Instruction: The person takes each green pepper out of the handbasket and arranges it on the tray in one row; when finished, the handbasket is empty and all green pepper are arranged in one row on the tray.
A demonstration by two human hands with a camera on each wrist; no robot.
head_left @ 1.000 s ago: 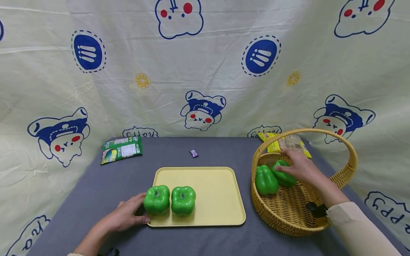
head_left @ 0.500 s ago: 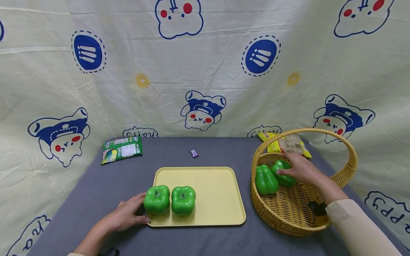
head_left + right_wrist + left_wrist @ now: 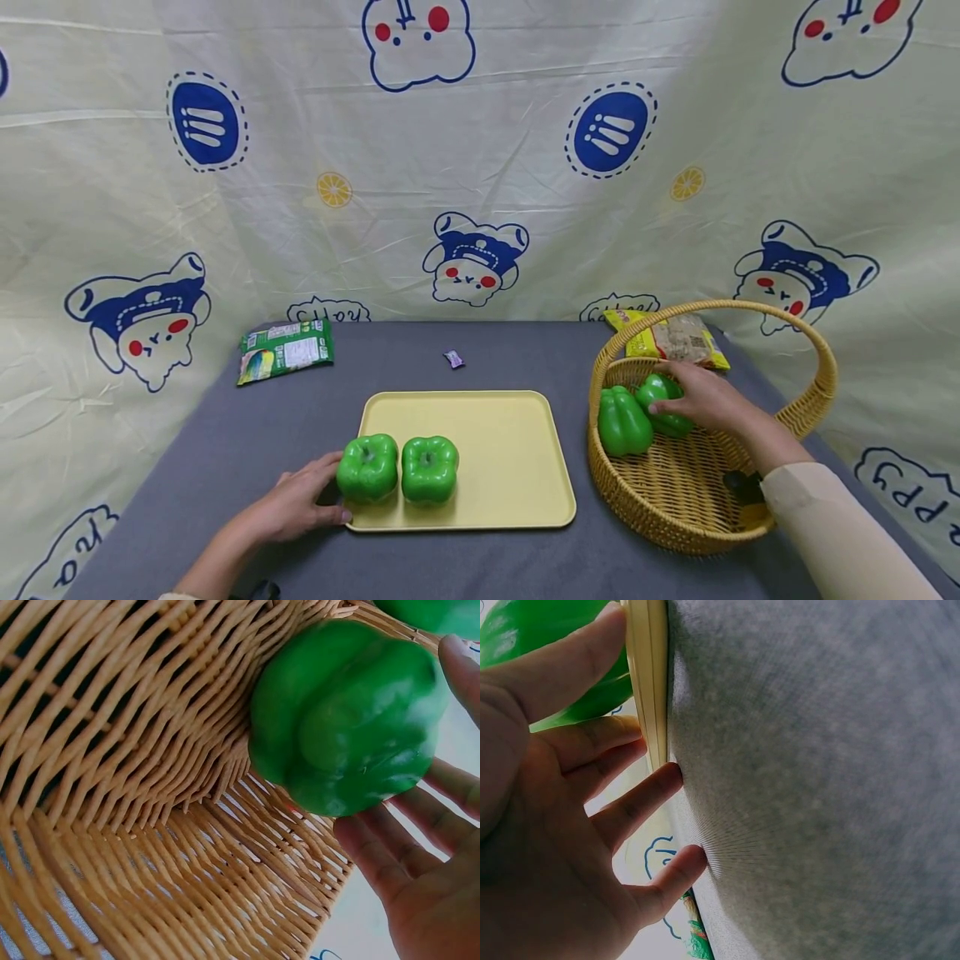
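In the head view, two green bell peppers, one at the left and one beside it, sit on the left part of a yellow tray. My left hand rests at the tray's left edge, fingers spread, thumb tip at the rim; the left wrist view shows fingertips along that edge. My right hand reaches into a wicker basket. Its loosely extended fingers and thumb lie around a green bell pepper, fingertips against its side. Another bell pepper lies left of it in the basket.
A green packet lies at the table's back left. Behind the basket is a yellow packet. A tiny purple wrapper lies behind the tray. The basket's tall handle arches over the right arm. A printed cloth hangs behind the table.
The bell pepper at my right hand has tipped from slanted to more upright beside the other one. My right thumb has shifted slightly lower and right. The left hand has not moved.
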